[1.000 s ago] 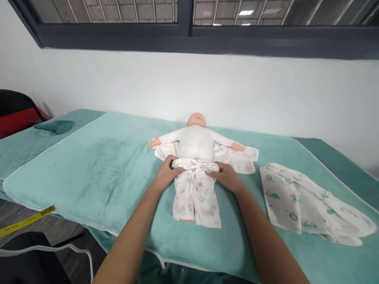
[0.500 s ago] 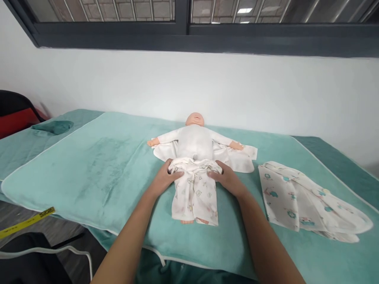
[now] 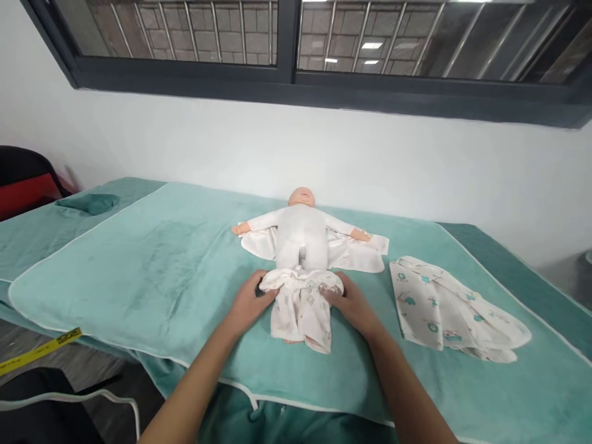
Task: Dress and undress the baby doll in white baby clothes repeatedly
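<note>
A baby doll [image 3: 301,234] with a white cloth body lies on its back, head toward the wall and arms spread. Small patterned pants [image 3: 300,311] cover its lower legs, the waistband bunched below the hips. My left hand [image 3: 252,302] pinches the waistband at its left side, thumb on top. At the right side of the same waistband, my right hand [image 3: 351,302] grips in the same way. Beneath the doll's arms and back an opened white top [image 3: 358,254] lies spread. The doll's feet barely show at the pant hems.
A folded white garment with teal prints [image 3: 444,311] lies to the right on the green padded cover [image 3: 115,265]. A red and black chair [image 3: 28,185] stands at far left. A white cable [image 3: 106,394] and yellow strip [image 3: 41,351] are at lower left. Behind rises a white wall [image 3: 185,142].
Both hands have drawn the waistband down the doll's legs, toward me. More of the white thighs shows, and the pants are more bunched. The camera view has tilted up slightly.
</note>
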### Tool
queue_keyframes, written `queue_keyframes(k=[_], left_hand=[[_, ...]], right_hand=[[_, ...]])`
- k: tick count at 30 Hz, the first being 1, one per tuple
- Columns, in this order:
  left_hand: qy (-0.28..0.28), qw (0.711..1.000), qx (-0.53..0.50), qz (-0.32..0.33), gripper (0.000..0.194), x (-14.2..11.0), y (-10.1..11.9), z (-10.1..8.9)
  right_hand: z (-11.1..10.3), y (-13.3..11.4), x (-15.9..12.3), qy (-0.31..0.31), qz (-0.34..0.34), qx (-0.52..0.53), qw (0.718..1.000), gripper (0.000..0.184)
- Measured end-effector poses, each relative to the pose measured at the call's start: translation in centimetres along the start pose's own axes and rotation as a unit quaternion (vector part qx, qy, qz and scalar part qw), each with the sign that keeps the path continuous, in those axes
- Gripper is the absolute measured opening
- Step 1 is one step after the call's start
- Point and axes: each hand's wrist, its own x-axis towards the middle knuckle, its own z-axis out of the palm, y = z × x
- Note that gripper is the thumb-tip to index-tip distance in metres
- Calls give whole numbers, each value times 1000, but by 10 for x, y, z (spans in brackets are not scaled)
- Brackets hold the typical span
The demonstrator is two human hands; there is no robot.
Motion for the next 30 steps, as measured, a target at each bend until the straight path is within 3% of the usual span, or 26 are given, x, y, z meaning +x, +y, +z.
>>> queue_keyframes(k=[3, 5, 7, 9, 13, 16, 20, 23, 27, 30], left_hand=[[-89, 994, 40, 57, 70, -19, 6, -9], [-145, 982, 84, 84, 100, -30, 5, -10], [-164, 973, 130, 98, 124, -34, 3, -7], [-143, 967, 174, 119, 131, -34, 3, -2], [-99, 955, 217, 174, 117, -28, 11, 6], [-94, 962, 193, 169, 99, -28, 25, 6], [-91, 984, 127, 85, 82, -35, 45, 1], [-123, 992, 12, 12, 71, -40, 58, -6], [-166, 966, -188, -62, 55, -37, 70, -16], [-168, 931, -296, -135, 52, -26, 74, -18]], right_hand=[[5, -4, -25, -49, -53, -5, 997, 85], [11, -6, -38, -57, -89, -37, 994, 109], [20, -6, -45, -45, -109, -72, 990, 120], [27, -7, -47, -15, -115, -90, 989, 119], [33, -12, -47, 10, -78, -44, 996, 99], [30, -17, -47, -4, -31, 7, 999, 85], [19, -32, -48, -32, 16, 17, 999, 60], [6, -55, -52, -80, 49, -4, 996, 49], [-6, -86, -56, -153, 102, 77, 980, 34], [-7, -95, -47, -168, 132, 168, 962, 28]])
